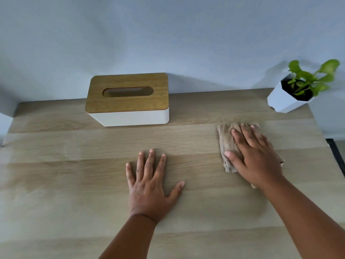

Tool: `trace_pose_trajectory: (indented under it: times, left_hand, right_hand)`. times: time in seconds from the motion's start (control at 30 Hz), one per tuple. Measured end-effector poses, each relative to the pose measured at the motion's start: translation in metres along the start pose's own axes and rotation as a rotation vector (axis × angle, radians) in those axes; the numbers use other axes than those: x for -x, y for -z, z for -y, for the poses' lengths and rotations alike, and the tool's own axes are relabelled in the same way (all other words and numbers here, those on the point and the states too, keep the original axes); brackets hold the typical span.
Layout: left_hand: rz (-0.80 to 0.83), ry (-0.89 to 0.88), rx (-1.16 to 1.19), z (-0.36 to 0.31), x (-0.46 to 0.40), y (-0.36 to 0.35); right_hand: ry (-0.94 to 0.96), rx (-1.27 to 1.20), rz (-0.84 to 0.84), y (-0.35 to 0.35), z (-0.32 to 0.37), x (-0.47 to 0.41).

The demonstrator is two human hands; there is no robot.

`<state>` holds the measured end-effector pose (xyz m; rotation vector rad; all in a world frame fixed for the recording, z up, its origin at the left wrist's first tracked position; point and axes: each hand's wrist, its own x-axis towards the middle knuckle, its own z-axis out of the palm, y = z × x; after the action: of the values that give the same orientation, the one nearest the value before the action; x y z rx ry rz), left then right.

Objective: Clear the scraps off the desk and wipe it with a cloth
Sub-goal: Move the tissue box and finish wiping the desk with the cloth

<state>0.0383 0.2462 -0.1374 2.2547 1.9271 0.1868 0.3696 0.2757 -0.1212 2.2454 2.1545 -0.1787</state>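
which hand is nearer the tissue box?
Left. The left hand lies flat on the desk just in front of the tissue box; the right hand presses the cloth farther right.

Cloth (226, 141) mostly under right hand (255, 157).

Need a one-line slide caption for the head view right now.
Right hand presses a beige cloth on the wooden desk; left hand rests flat.
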Motion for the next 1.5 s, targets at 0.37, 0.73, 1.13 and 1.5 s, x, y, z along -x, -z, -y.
trace_pose_trajectory:
  times: [0.37, 0.73, 1.13, 1.5]
  left_hand:
    - [-0.002, 0.004, -0.004, 0.0, 0.0, 0.001]
    - [-0.01, 0.009, -0.023, 0.0, 0.0, -0.001]
    - [-0.004, 0.0, -0.018, -0.003, 0.001, 0.006]
    - [-0.036, 0.003, -0.012, -0.005, 0.006, 0.004]
  right_hand:
    - [-0.194, -0.074, -0.033, 0.001, 0.077, -0.09]
    - [0.062, -0.06, -0.069, -0.009, 0.086, -0.011]
    - [0.111, -0.056, -0.12, -0.025, 0.068, 0.091]
    - [0.104, -0.066, -0.028, -0.028, 0.036, 0.185]
